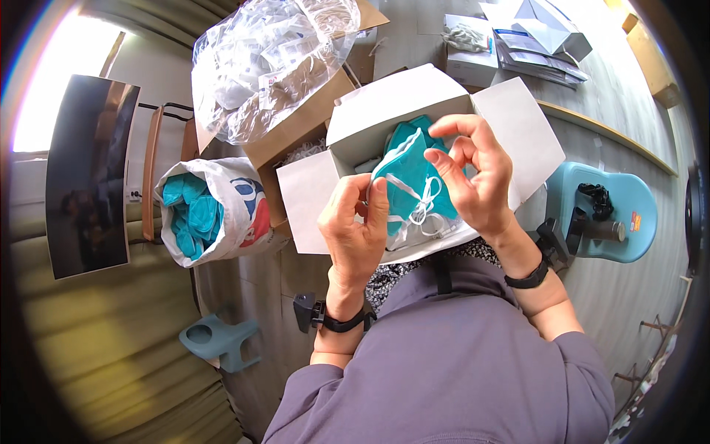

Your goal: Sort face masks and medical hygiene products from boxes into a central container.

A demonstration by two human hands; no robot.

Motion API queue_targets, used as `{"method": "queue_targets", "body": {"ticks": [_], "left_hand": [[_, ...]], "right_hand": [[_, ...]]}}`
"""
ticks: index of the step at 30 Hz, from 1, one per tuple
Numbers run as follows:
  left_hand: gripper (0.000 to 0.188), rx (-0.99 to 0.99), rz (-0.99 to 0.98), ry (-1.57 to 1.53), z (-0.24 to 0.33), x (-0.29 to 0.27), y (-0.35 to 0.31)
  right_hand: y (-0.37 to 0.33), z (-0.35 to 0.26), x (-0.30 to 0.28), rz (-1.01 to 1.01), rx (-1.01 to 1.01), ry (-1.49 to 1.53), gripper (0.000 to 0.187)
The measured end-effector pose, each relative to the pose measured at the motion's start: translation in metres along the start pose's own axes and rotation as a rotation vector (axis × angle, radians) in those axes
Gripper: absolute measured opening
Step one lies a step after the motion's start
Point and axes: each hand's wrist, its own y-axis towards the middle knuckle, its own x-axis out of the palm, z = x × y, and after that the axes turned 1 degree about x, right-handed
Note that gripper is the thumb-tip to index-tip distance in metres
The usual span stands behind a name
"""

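Observation:
A teal face mask with a white edge and white straps is held over an open white cardboard box. My left hand is closed at the mask's left edge, thumb and fingers pinching it. The white straps are bunched across the front of the mask. My right hand is at the mask's right side, its thumb and forefinger apart and curved, with nothing visible between them. Behind the held mask, more teal material shows inside the box. Part of the box's contents is hidden by my hands.
A white bag full of teal masks stands at the left. Behind it, a brown carton bears a clear plastic bag of white packets. A blue-green plastic stool with dark items is at the right, a smaller plastic stool lower left.

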Motion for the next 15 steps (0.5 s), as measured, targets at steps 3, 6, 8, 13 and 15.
{"method": "queue_targets", "body": {"ticks": [3,6,8,13,15], "left_hand": [[0.014,-0.001,0.039,-0.007,0.000,0.006,-0.001],[0.013,0.024,0.031,-0.029,-0.003,0.007,-0.004],[0.012,-0.015,-0.015,-0.078,0.000,0.000,-0.007],[0.016,0.009,0.120,-0.033,0.010,-0.017,-0.019],[0.016,-0.027,0.299,-0.026,0.004,-0.034,-0.019]], "right_hand": [[-0.002,-0.008,0.008,-0.234,-0.067,-0.027,0.022],[-0.007,-0.007,0.017,-0.323,0.014,0.112,0.016],[0.000,0.005,0.013,-0.286,-0.100,0.098,0.015],[0.013,0.016,-0.015,-0.151,-0.025,0.063,0.015],[0.023,0.023,-0.037,-0.036,0.027,0.052,0.014]]}}
